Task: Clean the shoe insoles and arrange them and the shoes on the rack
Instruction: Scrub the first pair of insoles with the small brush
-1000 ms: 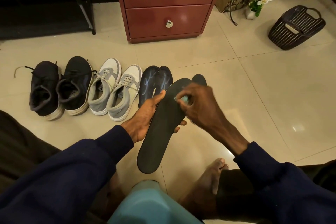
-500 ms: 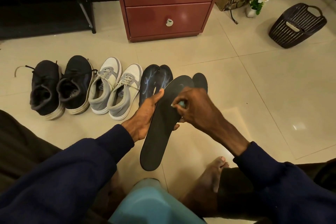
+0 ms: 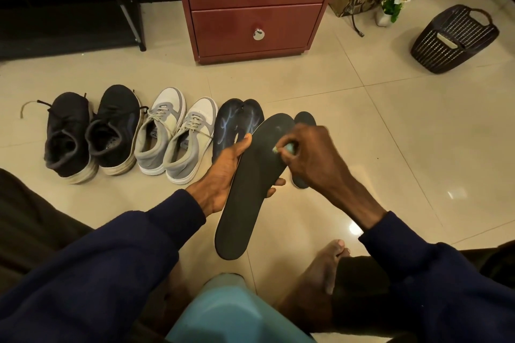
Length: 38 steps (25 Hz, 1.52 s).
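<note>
navy sleeves [image 3: 133, 259], bare feet [image 3: 315, 284]

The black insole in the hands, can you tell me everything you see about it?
The insole is long, flat and matte black, with a faint pale smudge near its toe end. It is held up slanted, toe end pointing away. The left hand grips its middle; the right hand presses a small pale-green thing against it.

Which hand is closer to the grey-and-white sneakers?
Left. The left hand sits right beside the grey-and-white sneakers, gripping the black insole; the right hand is farther, across the insole.
</note>
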Each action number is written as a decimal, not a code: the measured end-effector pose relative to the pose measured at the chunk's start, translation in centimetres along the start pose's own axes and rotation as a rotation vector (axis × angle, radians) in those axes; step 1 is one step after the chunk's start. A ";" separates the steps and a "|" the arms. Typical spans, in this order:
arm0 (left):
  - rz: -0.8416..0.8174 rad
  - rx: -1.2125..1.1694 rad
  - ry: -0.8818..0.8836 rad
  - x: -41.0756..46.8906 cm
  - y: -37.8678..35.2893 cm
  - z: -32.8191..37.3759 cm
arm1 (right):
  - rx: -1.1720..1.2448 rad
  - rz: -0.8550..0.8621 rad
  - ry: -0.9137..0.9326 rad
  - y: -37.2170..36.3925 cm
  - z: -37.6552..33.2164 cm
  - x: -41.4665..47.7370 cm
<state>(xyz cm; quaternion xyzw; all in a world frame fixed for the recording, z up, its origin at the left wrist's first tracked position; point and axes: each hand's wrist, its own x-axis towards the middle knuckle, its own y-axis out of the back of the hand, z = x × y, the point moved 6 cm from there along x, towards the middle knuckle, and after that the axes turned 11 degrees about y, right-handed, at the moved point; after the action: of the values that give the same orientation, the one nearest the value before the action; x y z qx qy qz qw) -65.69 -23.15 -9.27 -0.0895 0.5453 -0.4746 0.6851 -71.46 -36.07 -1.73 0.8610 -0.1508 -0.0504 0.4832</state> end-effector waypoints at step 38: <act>-0.058 0.025 0.075 0.2 0.2 -0.8 | 0.086 0.116 0.007 -0.8 0.5 0.0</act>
<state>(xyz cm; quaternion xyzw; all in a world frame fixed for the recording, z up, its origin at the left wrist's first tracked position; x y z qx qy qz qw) -66.24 -22.86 -9.83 -0.0789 0.5616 -0.5041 0.6513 -71.44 -36.05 -2.67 0.8709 -0.2006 -0.0126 0.4484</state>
